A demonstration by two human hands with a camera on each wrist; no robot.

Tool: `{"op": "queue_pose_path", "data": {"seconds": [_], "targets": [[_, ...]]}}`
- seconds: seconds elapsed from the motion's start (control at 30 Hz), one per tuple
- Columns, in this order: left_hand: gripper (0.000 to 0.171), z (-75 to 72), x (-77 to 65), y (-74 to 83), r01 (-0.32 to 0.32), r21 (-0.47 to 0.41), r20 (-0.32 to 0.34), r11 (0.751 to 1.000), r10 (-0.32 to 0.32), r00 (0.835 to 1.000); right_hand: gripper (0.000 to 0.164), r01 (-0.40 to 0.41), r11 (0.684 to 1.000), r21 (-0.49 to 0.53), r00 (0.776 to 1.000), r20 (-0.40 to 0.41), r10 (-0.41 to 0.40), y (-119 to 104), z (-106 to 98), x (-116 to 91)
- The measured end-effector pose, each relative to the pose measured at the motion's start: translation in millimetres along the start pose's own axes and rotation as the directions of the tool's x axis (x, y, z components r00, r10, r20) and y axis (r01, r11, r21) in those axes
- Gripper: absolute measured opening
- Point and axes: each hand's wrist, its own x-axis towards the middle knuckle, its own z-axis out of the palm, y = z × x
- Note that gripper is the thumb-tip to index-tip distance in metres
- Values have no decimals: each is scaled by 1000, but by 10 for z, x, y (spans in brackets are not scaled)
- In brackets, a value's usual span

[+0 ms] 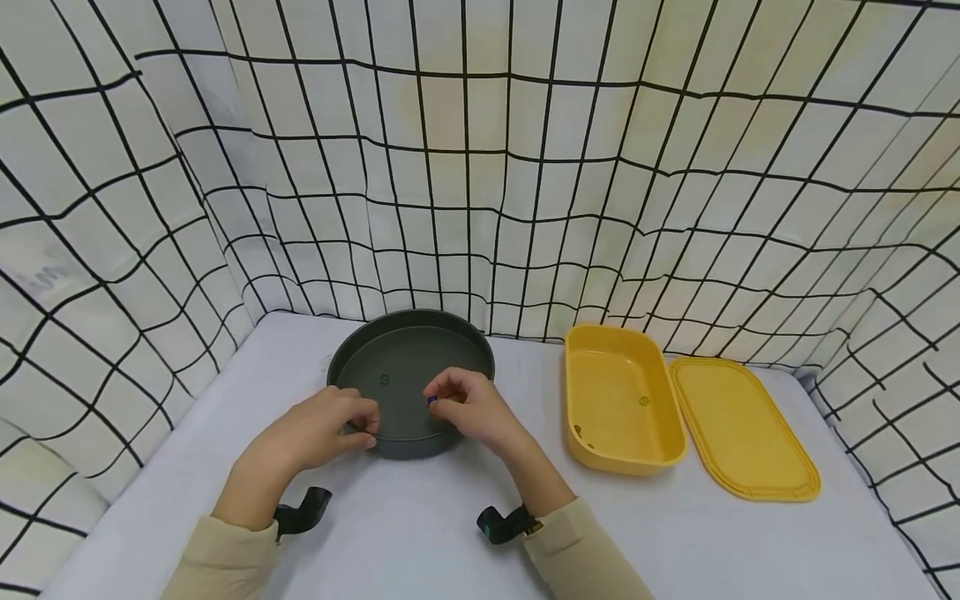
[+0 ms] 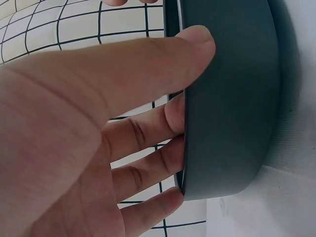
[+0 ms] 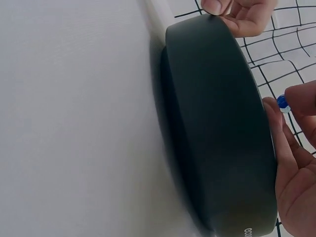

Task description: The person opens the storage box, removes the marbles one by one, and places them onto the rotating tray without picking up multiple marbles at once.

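Saw dark green-grey, round, shallow-walled pan (image 1: 411,450) standing on white cloth-covered table (image 1: 420,533), left of centre. Found left hand (image 1: 318,427) at near-left part of pan rim, gripping wall with thumb laid flat on outer face and fingers hooked inside; recorded gap between as no wider than wall. Found right hand (image 1: 476,407) above right part of pan, fingertips brought nearly together, pinching small, shiny blue bead (image 1: 432,400) between thumb and finger. Placed bead over pan interior, clear of floor. Saw right thumb close along rim in right wrist view; could not tell if touching. Noted small greenish spot (image 1: 384,379) on pan floor, too small to identify. Read partial pale lettering (image 3: 248,232) low in right wrist view, on pan wall, cut off by frame edge.

Located yellow, rounded-rectangular plastic box (image 1: 611,367) right of pan, well apart, open at top, with few tiny dark-greenish bits (image 1: 644,401) inside. Located flat yellow lid (image 1: 750,429) just beyond, beside box. Noted beige sleeves (image 1: 588,554) and black wrist-worn devices (image 1: 504,525). Recorded white, black-gridded walls (image 1: 450,175) behind and at sides.
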Motion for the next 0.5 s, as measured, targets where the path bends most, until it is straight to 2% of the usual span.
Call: {"op": "queue_pose_path", "data": {"seconds": [0.27,0.5], "targets": [[23,14,-3,-5,1,0,1,1000,-1,1000,14,29,974,-227,999,-20,-34,-32,69,-27],[22,16,-9,-2,-5,-1,-2,1000,5,1000,16,77,935,-347,997,-3,-83,-48,126,-30]]}}
